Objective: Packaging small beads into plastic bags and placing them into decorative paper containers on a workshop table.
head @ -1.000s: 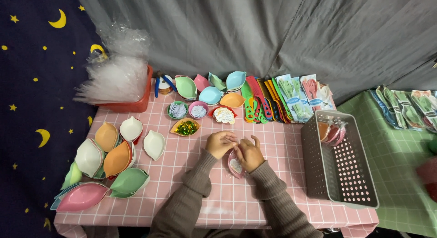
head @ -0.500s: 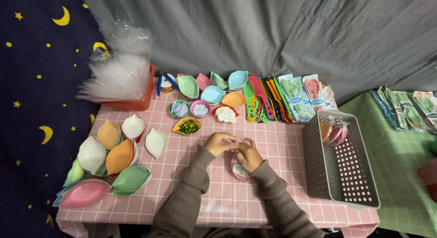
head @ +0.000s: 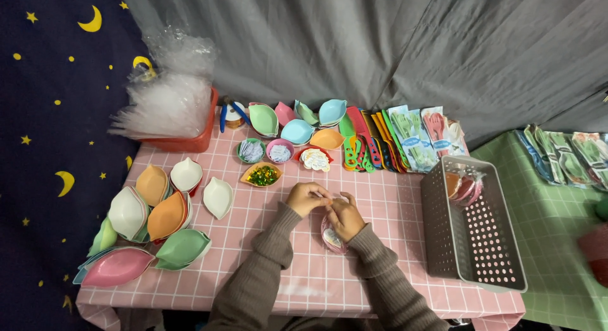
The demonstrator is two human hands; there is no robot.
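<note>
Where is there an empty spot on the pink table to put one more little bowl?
Bare pink table lies between the hands and the grey basket, and along the front edge, between the green leaf bowl and the left sleeve. The back row of bowls and the left stacks are crowded.

Bare hands (head: 308, 197), long ribbed grey-brown knit sleeves (head: 263, 261), snug cuffs
</note>
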